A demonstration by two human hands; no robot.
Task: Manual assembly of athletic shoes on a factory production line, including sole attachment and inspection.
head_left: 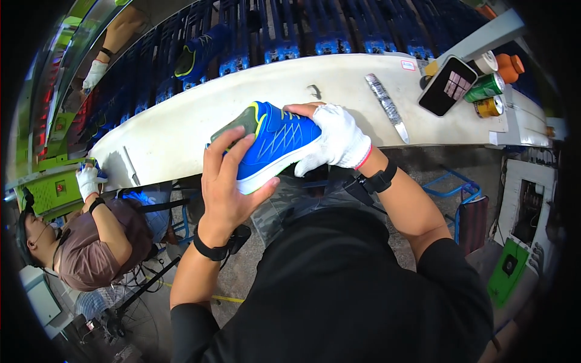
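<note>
A blue sneaker (279, 140) with yellow trim and a white sole is held between my two hands, tilted, just above the near edge of the white bench (181, 130). My left hand (225, 181) is bare and grips the heel end, two fingers at the dark olive collar lining and the thumb by the sole. Around the toe end closes my right hand (339, 138), in a white glove that leaves some fingertips bare. Part of the toe is hidden by that glove. Beyond the shoe lies a small dark scrap (314, 91).
Right of the shoe lies a knife (382, 100) with a wrapped handle. Farther right are a phone (448, 86), a green can (484, 88) and an orange bottle (509, 68). Behind runs a conveyor (284, 51) carrying another blue shoe (195, 57). A co-worker (100, 248) sits at left.
</note>
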